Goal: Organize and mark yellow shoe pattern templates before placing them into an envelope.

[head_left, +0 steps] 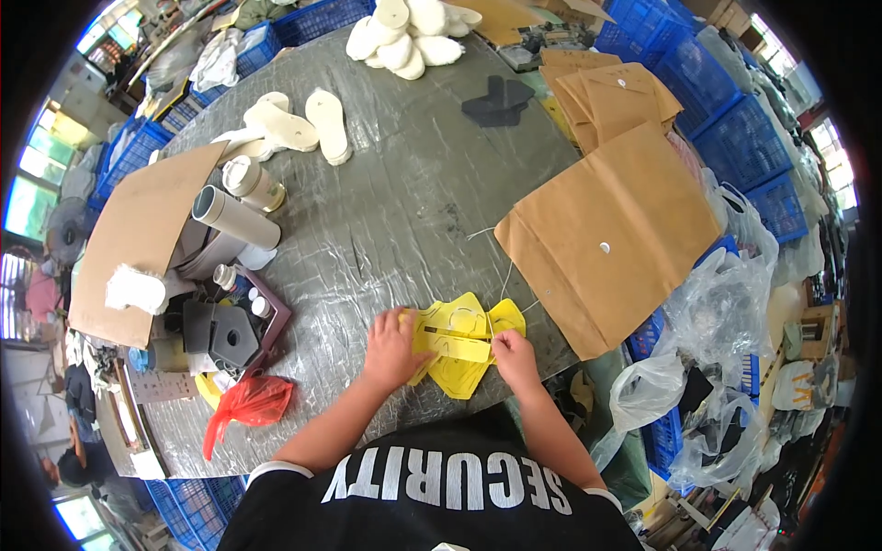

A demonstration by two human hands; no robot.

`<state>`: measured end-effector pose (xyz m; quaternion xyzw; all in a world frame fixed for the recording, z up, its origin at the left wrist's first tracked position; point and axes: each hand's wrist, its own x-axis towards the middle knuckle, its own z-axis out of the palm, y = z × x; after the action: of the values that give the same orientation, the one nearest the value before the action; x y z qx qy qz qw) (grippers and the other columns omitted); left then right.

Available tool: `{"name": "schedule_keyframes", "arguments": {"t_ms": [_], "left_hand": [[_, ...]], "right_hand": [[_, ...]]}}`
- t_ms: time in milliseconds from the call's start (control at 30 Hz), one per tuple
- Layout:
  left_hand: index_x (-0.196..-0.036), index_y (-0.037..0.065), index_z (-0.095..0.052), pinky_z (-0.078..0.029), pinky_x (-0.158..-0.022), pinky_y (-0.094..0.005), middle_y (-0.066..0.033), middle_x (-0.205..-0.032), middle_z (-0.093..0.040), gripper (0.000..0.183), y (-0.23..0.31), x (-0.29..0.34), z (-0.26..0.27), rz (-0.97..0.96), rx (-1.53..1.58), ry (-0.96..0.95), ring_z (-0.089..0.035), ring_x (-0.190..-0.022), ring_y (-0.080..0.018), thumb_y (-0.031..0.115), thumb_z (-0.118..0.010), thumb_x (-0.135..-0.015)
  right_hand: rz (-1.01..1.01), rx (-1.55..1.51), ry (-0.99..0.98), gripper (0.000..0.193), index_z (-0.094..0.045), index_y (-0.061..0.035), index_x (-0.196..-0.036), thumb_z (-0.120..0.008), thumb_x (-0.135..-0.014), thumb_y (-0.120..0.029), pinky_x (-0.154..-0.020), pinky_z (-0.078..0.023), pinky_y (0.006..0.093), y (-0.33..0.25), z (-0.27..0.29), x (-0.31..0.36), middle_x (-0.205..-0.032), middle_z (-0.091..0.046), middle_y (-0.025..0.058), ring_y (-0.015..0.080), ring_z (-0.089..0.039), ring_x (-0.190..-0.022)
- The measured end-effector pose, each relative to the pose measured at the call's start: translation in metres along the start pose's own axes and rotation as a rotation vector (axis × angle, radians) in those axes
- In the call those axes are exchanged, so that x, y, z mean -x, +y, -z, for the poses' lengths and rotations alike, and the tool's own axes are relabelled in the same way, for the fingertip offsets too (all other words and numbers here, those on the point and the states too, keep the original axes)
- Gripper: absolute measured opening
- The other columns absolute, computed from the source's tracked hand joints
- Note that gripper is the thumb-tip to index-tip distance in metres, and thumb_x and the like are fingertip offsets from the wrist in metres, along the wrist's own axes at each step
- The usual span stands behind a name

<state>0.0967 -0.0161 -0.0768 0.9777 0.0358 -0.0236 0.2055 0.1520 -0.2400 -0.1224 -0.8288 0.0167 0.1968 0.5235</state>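
Note:
Flat yellow pattern pieces (458, 350) lie in an overlapping bundle near the table's front edge, with dark lines marked on them. My left hand (390, 350) rests on the bundle's left side, its thumb and fingers apart. At the right side my right hand (515, 359) is closed in a pinch on a thin white string (491, 323) that runs across the yellow pieces. The pinching fingertips partly hide the string's end. Another thin string trails on the table between the bundle and a large brown paper envelope (614, 237).
More brown envelopes (614, 96) lie at the far right. White shoe insoles (328, 126) and a white pile (404, 37) lie farther back. A tumbler (236, 218), a purple tray (272, 321) and a red plastic bag (250, 406) stand left. Blue crates (740, 138) line the right.

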Motion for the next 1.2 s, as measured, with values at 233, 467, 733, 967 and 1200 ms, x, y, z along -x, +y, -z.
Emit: {"name": "schedule_keyframes", "arguments": {"t_ms": [233,467,733,967,1200], "left_hand": [[-0.106,0.001,-0.056,-0.043,-0.087,-0.0405,-0.0174,-0.105,-0.055,0.052,-0.019,0.0,0.0,0.335,0.047,-0.189,-0.051,-0.1,-0.0319,0.023,-0.079,-0.064],[-0.111,0.001,-0.06,-0.05,-0.07,-0.0302,-0.0159,-0.087,-0.067,0.034,-0.037,0.023,-0.001,0.303,0.723,-0.251,-0.064,-0.076,-0.0193,0.009,-0.065,-0.078],[-0.11,0.007,-0.064,-0.049,-0.072,-0.0311,-0.0142,-0.088,-0.067,0.029,-0.03,-0.036,0.033,0.148,0.495,-0.439,-0.064,-0.077,-0.0184,0.007,-0.053,-0.083],[-0.107,0.008,-0.065,-0.049,-0.072,-0.031,-0.0112,-0.087,-0.066,0.027,-0.027,-0.071,0.011,0.212,0.483,-0.496,-0.062,-0.077,-0.0179,0.007,-0.054,-0.082],[-0.103,0.003,-0.065,-0.05,-0.071,-0.0303,-0.0078,-0.086,-0.066,0.023,-0.021,-0.054,0.0,0.417,0.745,-0.482,-0.062,-0.076,-0.0155,0.005,-0.053,-0.083]], "right_hand": [[-0.027,0.174,0.011,0.019,-0.058,-0.0002,-0.082,-0.066,-0.077,-0.016,-0.063,-0.048,0.033,-0.016,-0.003,0.007,-0.074,-0.063,0.0104,0.0225,-0.062,-0.068],[-0.037,0.12,-0.028,0.017,-0.062,-0.0015,-0.084,-0.066,-0.078,-0.016,-0.065,-0.048,0.0318,-0.016,-0.004,0.007,-0.075,-0.065,0.0094,0.0217,-0.063,-0.069],[-0.01,-0.1,-0.069,0.018,-0.066,-0.0027,-0.095,-0.065,-0.08,-0.012,-0.064,-0.047,0.0258,0.002,-0.009,0.005,-0.077,-0.067,0.0059,0.0124,-0.061,-0.069],[0.062,-0.03,-0.304,0.039,-0.061,-0.0017,-0.106,-0.073,-0.071,-0.013,-0.065,-0.046,0.0283,-0.003,0.003,0.005,-0.079,-0.062,0.0057,0.0156,-0.058,-0.069],[0.409,0.398,-0.255,0.065,-0.05,-0.003,-0.113,-0.081,-0.057,-0.014,-0.078,-0.042,0.0402,-0.012,0.018,0.021,-0.086,-0.058,0.0095,0.0299,-0.055,-0.087]]}}
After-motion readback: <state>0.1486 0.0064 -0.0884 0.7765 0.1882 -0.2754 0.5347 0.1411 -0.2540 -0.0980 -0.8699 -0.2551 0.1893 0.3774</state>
